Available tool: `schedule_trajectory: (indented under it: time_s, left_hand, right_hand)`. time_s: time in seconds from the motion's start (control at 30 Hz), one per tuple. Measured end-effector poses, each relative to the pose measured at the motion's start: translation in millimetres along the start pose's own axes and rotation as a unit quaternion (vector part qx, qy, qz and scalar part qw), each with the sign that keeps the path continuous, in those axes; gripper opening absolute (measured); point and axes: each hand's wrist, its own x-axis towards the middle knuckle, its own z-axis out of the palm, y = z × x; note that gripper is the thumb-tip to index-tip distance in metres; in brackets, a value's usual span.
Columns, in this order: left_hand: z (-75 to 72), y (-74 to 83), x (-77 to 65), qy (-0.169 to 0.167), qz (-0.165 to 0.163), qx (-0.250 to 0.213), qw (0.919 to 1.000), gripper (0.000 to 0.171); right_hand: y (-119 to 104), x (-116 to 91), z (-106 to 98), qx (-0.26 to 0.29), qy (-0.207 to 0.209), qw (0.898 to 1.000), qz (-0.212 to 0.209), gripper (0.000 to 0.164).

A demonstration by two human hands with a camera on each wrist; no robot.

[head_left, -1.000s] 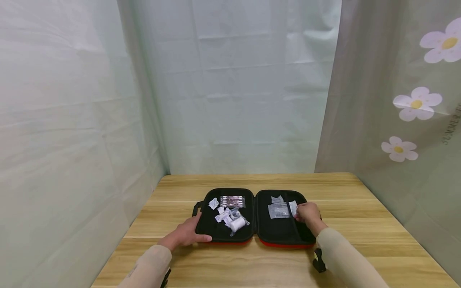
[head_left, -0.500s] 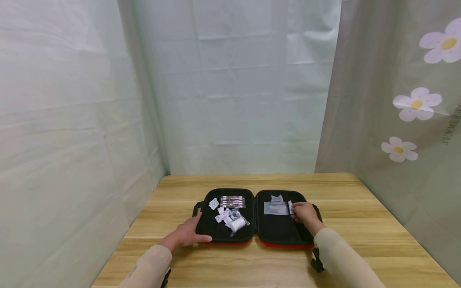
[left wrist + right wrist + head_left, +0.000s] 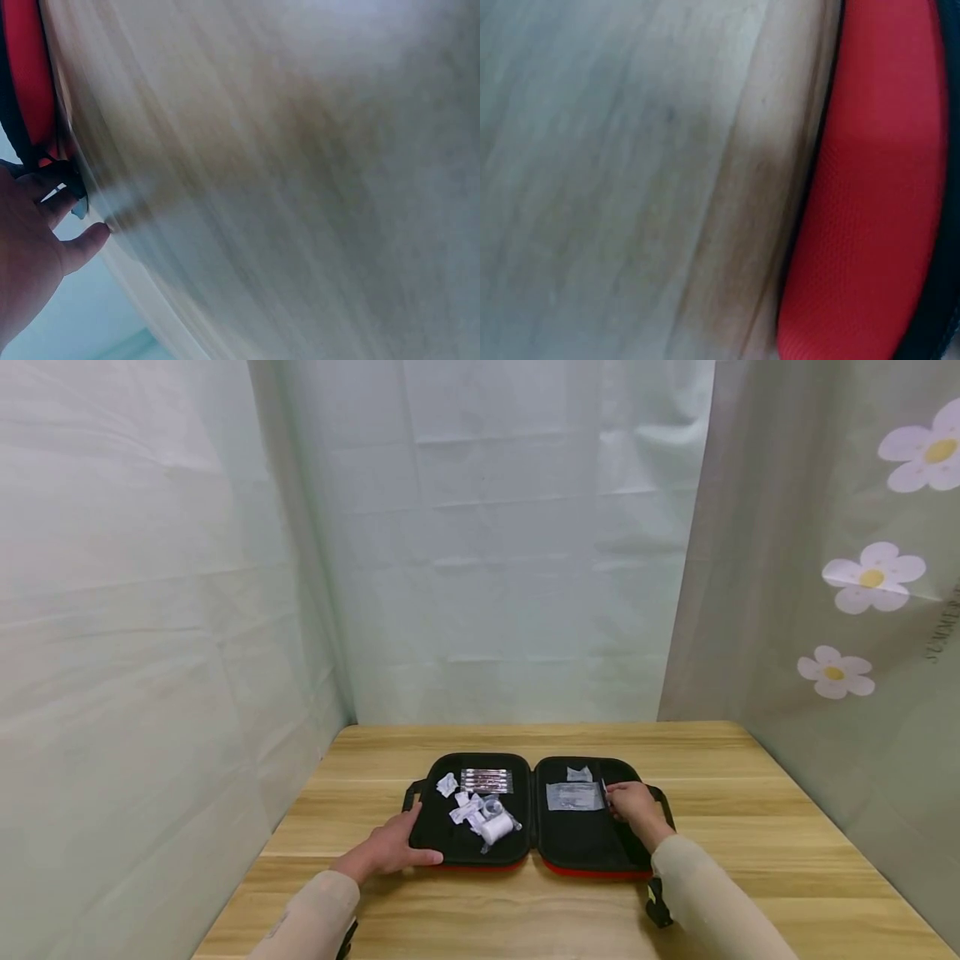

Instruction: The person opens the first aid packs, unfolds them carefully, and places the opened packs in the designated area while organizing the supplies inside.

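A red case with black lining lies unfolded flat; its left half [image 3: 435, 831] and right half [image 3: 570, 843] join at a middle hinge. My left hand [image 3: 390, 845] rests spread along the left half's outer edge, by the black handle [image 3: 71, 180], thumb at the front corner. Over the right half, my right hand [image 3: 636, 803] pinches a thin white packet [image 3: 603, 789], seen nearly edge-on by the dark elastic strap. A flat clear-grey packet [image 3: 573, 797] lies just left of those fingertips, a smaller packet [image 3: 579, 774] behind it. The right hand is outside the right wrist view.
In the left half are a white bandage roll [image 3: 497, 828], a tape roll [image 3: 492, 807], small white packets [image 3: 467, 811], a crumpled white packet [image 3: 447, 785] and a pack of dark-red swabs [image 3: 486, 781]. The wooden table [image 3: 510, 918] ends at hanging curtains [image 3: 495, 568].
My right hand has shifted slightly left, and the white packet in its fingers has turned nearly edge-on. The grey packet has slid left. My left hand stays put.
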Motion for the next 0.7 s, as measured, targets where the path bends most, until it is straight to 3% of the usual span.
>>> schedule_trajectory:
  time_s: [0.5, 0.7]
  left_hand:
    - [-0.5, -0.9, 0.0, -0.001, -0.003, 0.005, 1.0, 0.117]
    - [0.6, -0.6, 0.4, -0.001, 0.003, 0.005, 1.0, 0.115]
  right_hand:
    - [-5.6, -1.9, 1.1, -0.045, -0.002, 0.999, -0.01, 0.034]
    - [-13.4, -9.9, -2.8, -0.143, 0.002, 0.988, -0.058, 0.034]
